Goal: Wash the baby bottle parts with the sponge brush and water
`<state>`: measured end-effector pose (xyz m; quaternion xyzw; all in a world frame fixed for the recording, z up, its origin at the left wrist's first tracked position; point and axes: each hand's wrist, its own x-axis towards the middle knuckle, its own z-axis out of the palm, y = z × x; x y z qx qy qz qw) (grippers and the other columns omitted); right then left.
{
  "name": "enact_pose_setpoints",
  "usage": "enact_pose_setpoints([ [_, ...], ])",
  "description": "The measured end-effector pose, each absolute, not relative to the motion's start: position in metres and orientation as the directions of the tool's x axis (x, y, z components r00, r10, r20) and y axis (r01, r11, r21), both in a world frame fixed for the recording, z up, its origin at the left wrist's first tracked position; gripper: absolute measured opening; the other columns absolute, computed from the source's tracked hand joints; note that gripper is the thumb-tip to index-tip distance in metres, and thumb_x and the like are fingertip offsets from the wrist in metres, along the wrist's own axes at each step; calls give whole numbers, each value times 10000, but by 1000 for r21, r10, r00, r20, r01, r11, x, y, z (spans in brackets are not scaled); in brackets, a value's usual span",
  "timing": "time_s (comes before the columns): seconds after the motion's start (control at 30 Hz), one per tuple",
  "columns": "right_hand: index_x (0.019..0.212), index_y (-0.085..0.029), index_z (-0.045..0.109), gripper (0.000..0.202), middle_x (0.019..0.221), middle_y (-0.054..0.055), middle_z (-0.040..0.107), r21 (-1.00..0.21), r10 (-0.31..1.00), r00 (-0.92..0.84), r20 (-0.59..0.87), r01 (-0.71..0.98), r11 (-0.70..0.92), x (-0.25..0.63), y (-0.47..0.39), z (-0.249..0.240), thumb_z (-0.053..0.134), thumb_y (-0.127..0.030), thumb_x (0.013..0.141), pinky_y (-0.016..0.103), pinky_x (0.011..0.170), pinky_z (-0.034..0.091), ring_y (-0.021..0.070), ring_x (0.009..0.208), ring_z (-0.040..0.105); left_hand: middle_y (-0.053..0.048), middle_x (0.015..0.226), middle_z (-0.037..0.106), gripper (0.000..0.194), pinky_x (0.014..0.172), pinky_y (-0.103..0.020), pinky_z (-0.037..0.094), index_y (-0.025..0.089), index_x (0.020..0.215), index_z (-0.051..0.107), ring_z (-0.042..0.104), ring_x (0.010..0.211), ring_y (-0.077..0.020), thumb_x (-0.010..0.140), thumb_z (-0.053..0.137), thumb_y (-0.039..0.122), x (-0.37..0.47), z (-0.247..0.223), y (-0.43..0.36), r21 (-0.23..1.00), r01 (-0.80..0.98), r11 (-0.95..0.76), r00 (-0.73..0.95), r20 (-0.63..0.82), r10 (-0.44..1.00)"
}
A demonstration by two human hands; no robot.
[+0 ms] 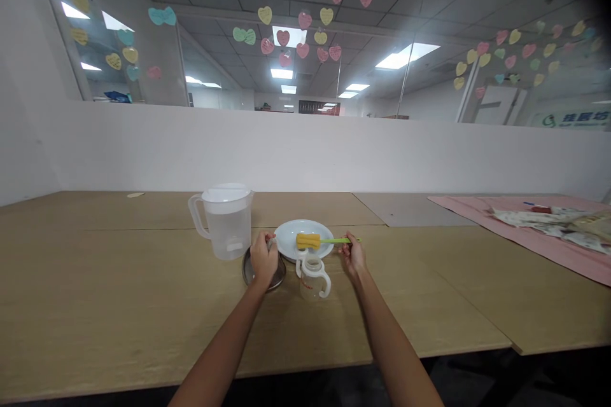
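Forearms (396, 350), right hand (354, 257) pinched on green handle (334, 240)

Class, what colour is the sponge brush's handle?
The handle is bright green, seen best in the head view.

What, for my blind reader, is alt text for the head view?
Right hand holds a yellow sponge brush over a white plate; left hand over a round metal dish; pitcher and two-handled cup nearby on a table.

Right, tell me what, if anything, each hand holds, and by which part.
The right hand holds the yellow-headed brush by its green handle. The left hand is over the round metal dish; whether it grips anything cannot be told.
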<state>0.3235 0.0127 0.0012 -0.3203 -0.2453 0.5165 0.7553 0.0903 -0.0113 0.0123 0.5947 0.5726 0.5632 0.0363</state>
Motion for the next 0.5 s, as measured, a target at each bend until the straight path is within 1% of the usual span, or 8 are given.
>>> enact_pose_setpoints([
  [0.07, 586, -164, 496, 192, 333, -110, 359, -739, 935, 353, 25, -623, 255, 324, 12, 1, 604, -295, 677, 166, 316, 387, 22, 269, 242, -28, 803, 626, 143, 715, -272, 394, 197, 742, 524, 568, 806, -178, 732, 391, 146, 85, 14, -10, 702, 665, -256, -300, 564, 770],
  [0.2, 580, -161, 501, 191, 332, -107, 354, -747, 922, 387, 33, -603, 280, 325, 13, -1, 586, -300, 681, 166, 329, 381, 24, 278, 250, -19, 747, 656, 203, 646, -258, 377, 197, 706, 555, 578, 729, -175, 751, 363, 152, 78, 19, -11, 724, 675, -143, -329, 469, 819],
  [0.3, 591, -163, 509, 218, 348, -103, 374, -760, 874, 483, 45, -551, 344, 326, 16, -4, 585, -348, 676, 169, 342, 381, 30, 291, 284, -15, 721, 666, 235, 643, -256, 380, 193, 692, 576, 580, 717, -175, 748, 355, 138, 77, 22, -13, 723, 683, -106, -328, 433, 840],
  [0.4, 603, -161, 527, 274, 360, -91, 406, -809, 809, 577, 109, -422, 410, 327, 18, -7, 594, -421, 658, 186, 350, 384, 45, 310, 334, -18, 815, 670, 237, 728, -256, 392, 190, 631, 590, 581, 803, -172, 697, 384, 95, 78, 22, -14, 660, 735, -155, -231, 458, 858],
  [0.5, 608, -158, 543, 324, 368, -82, 431, -859, 783, 587, 206, -275, 433, 325, 18, -8, 611, -473, 631, 199, 342, 375, 63, 320, 381, -14, 884, 658, 236, 825, -261, 380, 189, 568, 584, 563, 882, -168, 645, 400, 64, 78, 19, -13, 586, 773, -245, -134, 527, 839],
])
